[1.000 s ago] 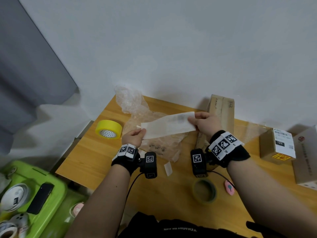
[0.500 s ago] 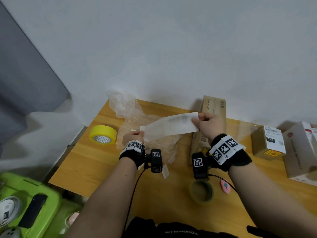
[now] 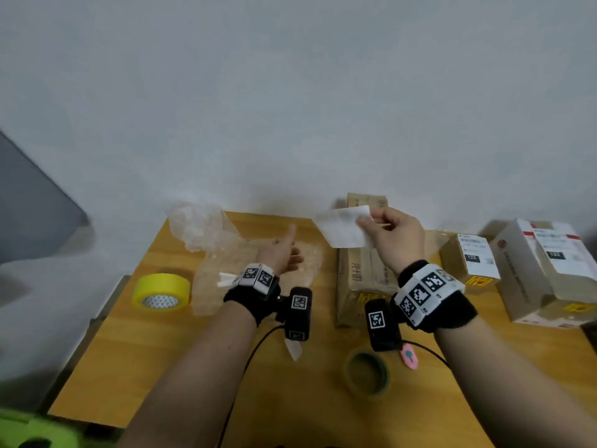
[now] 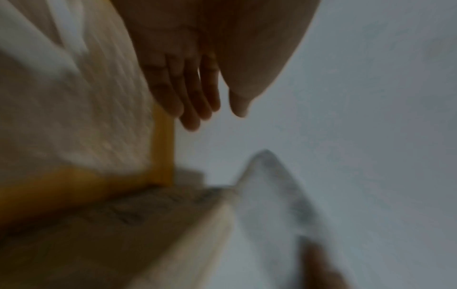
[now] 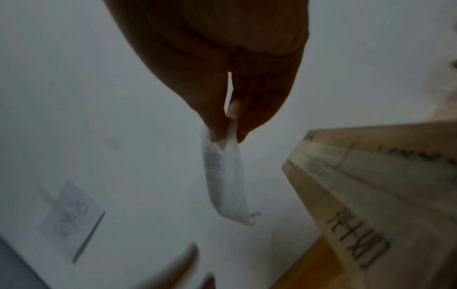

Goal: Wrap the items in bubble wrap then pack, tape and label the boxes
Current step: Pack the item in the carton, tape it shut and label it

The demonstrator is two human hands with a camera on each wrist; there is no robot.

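Pinching the white paper shipping label (image 3: 344,229) by its right edge, my right hand (image 3: 392,236) holds it up at centre right of the head view, thumb and fingertips (image 5: 217,129) clamped together on it. The label hangs over the far end of the long brown cardboard box (image 3: 363,276), not touching it. My left hand (image 3: 279,257) floats left of centre above the crumpled clear bubble wrap (image 3: 226,250), fingers (image 4: 190,97) straight and close together, thumb apart, holding nothing. On the wooden table (image 3: 135,357) a yellow tape roll (image 3: 161,291) sits at the left; a dark green tape roll (image 3: 366,375) and a small pink cutter (image 3: 409,358) lie low in the frame. Two labelled cardboard boxes (image 3: 470,263) stand at the right edge.
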